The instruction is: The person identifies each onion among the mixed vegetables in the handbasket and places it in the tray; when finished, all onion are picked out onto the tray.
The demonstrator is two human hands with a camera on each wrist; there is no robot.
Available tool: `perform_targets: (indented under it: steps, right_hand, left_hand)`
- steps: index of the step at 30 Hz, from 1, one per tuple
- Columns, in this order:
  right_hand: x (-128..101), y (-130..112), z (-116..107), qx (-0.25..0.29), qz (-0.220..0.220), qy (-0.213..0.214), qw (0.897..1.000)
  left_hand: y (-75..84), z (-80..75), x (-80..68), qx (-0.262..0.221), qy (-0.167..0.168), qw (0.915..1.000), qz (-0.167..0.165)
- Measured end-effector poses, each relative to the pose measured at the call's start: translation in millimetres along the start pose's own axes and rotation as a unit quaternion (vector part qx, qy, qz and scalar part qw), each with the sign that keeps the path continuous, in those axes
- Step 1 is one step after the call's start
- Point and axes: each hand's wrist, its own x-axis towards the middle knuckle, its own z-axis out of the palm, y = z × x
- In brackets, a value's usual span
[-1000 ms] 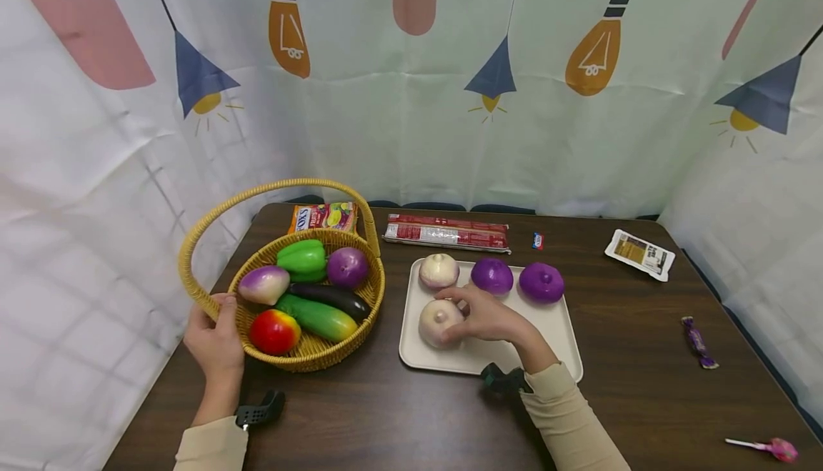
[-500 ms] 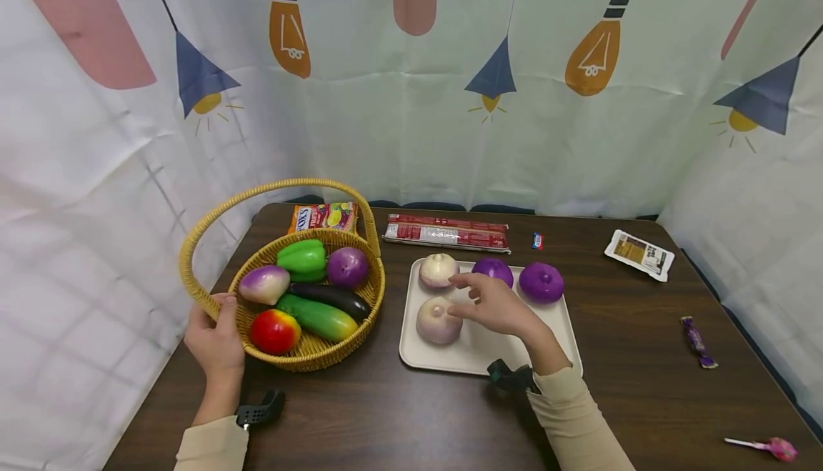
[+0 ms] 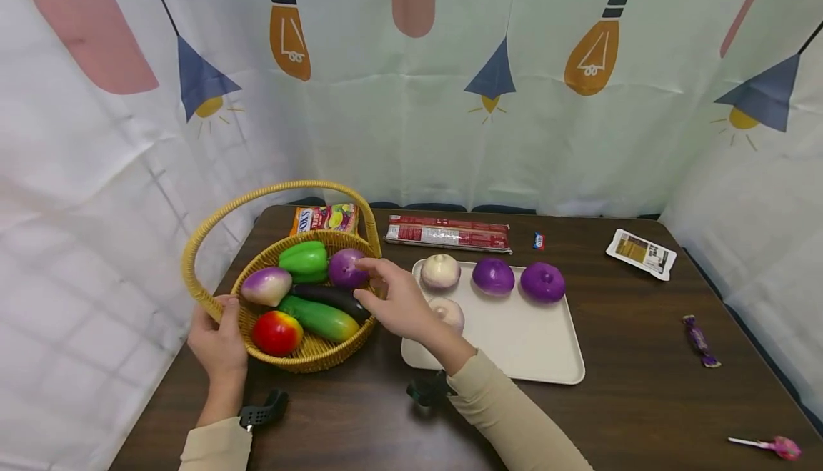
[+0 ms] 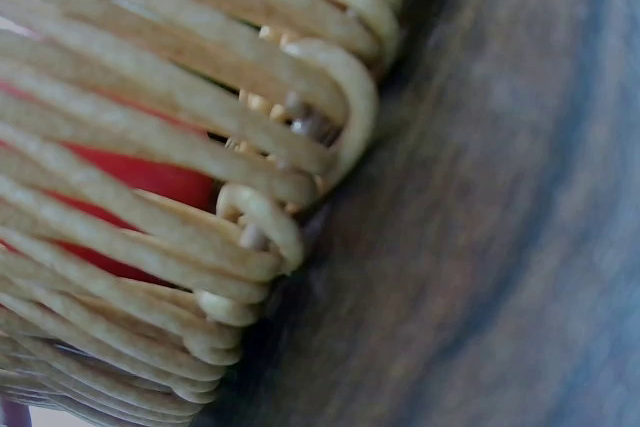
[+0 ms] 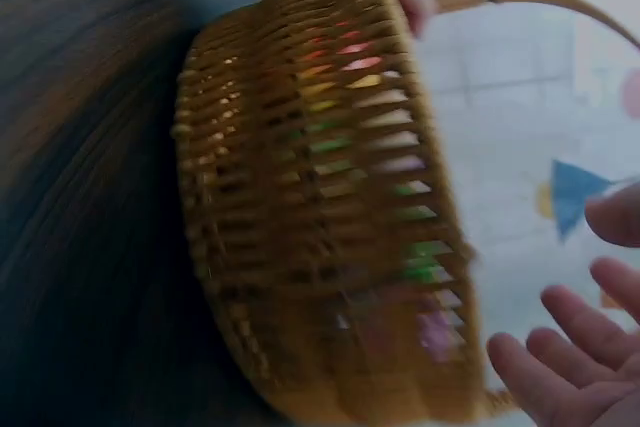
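Observation:
My left hand point(image 3: 220, 342) grips the left rim of a yellow wicker basket point(image 3: 308, 364) at the foot of its handle. Inside lie a green bell pepper point(image 3: 303, 261), a purple onion point(image 3: 343, 266), a purple-and-white turnip point(image 3: 266, 286), an eggplant point(image 3: 328, 299), a cucumber point(image 3: 319, 319) and a red-yellow fruit point(image 3: 277, 333). Over the basket's right rim, near the purple onion, hovers my right hand point(image 3: 401, 303), fingers apart and holding nothing; the right wrist view shows these spread fingers point(image 5: 580, 332). Slats of the basket point(image 4: 150, 167) fill the left wrist view's left side.
A white tray point(image 3: 527, 349) carries two whitish onion-like vegetables, one whole point(image 3: 440, 271) and one partly hidden by my right arm, and two purple onions point(image 3: 543, 283). Behind stand a candy bag point(image 3: 324, 219) and a long red packet point(image 3: 448, 233). A lollipop point(image 3: 781, 447) lies far right.
My right hand let go of the front whitish vegetable on the tray, lifted away, and swung left to the basket's right rim. My left hand keeps its grip.

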Motion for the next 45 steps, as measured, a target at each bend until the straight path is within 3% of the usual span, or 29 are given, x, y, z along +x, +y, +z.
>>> perform_targets:
  steps: [4, 7, 10, 18, 27, 38, 45]
  right_hand:
    - [18.0, 6.6, 20.4, -0.067, -0.002, 0.008, 0.998]
    - [26.9, 11.1, 30.1, -0.150, -0.003, 0.010, 0.989]
    - [36.1, 13.1, 36.9, -0.180, 0.008, 0.018, 0.983]
    - [61.5, 15.7, 47.1, -0.174, 0.097, 0.021, 0.980]
    - [67.2, 19.1, 57.4, -0.180, 0.139, 0.035, 0.973]
    - [67.6, 18.9, 60.6, -0.261, 0.137, 0.026, 0.955]
    - [67.1, 16.9, 61.5, -0.240, 0.144, 0.026, 0.960]
  left_hand:
    - [-1.5, 0.0, -2.5, 0.000, -0.004, 1.0000, -0.003]
    - [-1.7, 0.1, -2.7, 0.003, -0.004, 1.0000, 0.004]
    - [-1.7, 0.6, -1.9, 0.005, -0.008, 0.9999, 0.010]
    - [-2.1, 0.3, -1.3, 0.007, -0.009, 0.9999, 0.008]
    - [0.1, 0.6, -3.0, 0.005, -0.007, 0.9999, 0.008]
    - [-1.4, 0.0, -1.4, 0.003, -0.006, 1.0000, 0.006]
    - [21.8, -0.3, -6.7, -0.003, -0.016, 0.9998, 0.009]
